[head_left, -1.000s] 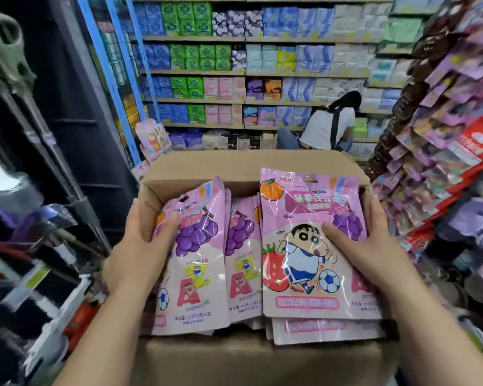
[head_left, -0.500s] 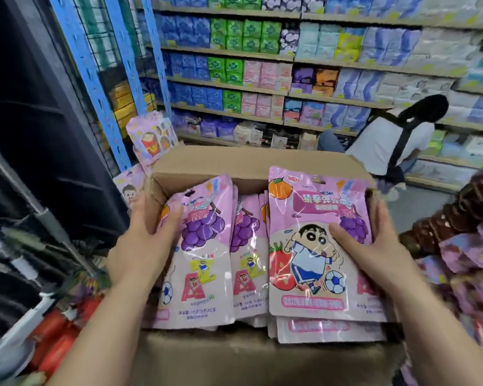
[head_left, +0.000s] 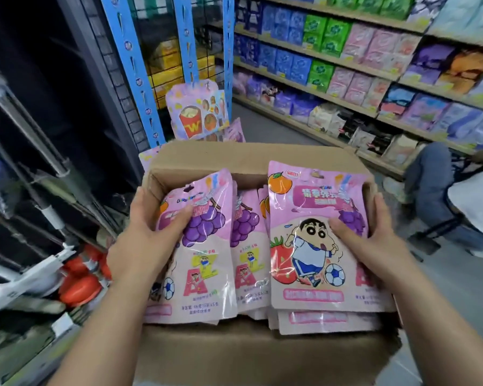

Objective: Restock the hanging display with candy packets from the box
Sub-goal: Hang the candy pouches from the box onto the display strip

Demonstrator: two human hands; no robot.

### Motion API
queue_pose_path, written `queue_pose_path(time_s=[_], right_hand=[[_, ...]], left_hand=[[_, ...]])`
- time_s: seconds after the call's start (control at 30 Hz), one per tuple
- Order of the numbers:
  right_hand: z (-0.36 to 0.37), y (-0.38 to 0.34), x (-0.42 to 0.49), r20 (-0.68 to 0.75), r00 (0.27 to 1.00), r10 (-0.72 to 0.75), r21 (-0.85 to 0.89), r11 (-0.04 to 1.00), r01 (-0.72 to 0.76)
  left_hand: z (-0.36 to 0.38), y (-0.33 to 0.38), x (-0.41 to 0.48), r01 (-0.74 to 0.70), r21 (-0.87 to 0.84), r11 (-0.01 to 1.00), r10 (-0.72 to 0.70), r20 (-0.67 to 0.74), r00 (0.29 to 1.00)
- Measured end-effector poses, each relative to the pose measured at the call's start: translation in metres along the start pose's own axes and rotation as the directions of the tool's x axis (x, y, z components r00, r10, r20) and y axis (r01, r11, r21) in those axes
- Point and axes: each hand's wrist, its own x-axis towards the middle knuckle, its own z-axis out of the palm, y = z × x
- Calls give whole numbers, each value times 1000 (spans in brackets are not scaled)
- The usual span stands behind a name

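Note:
An open cardboard box (head_left: 251, 157) sits in front of me, filled with pink candy packets. My left hand (head_left: 148, 240) grips the left side of the stack, thumb on top of a grape-printed packet (head_left: 207, 246). My right hand (head_left: 371, 240) clasps the right side, thumb lying on the front packet with the cartoon boy and football (head_left: 310, 246). More packets (head_left: 248, 246) stand between the two. A pink snack packet (head_left: 198, 112) hangs behind the box on the blue rack; the purple hanging display seen earlier on the right is out of view.
A blue perforated rack upright (head_left: 123, 68) and dark wire shelving stand at the left. Orange-red items (head_left: 78, 282) lie low left. Long shelves of packaged goods (head_left: 346, 59) line the far side. A person (head_left: 457, 196) crouches at the right on the floor.
The view has swung left and down: the hanging display on the right has left the frame. Both hands keep the same hold on the packets in the box.

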Motion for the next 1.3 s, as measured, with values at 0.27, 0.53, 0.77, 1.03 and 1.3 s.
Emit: queue_pose_path(time_s=[0.27, 0.53, 0.77, 1.03, 1.3], right_hand=[[32, -1, 100, 202, 979, -28, -9, 999, 31], [74, 31, 206, 434, 901, 13, -121, 992, 44], [120, 55, 295, 555, 832, 10, -248, 956, 155], [204, 137, 361, 632, 775, 24, -249, 953, 174], [309, 264, 404, 669, 741, 64, -297, 936, 187]], left_hand=[[28, 4, 38, 144, -12, 989, -145, -73, 987], [96, -5, 55, 381, -31, 924, -382, -122, 916], [182, -14, 70, 550, -188, 813, -580, -187, 793], [279, -79, 100, 604, -215, 767, -641, -254, 724], [402, -191, 128, 661, -243, 710, -704, -229, 672]])
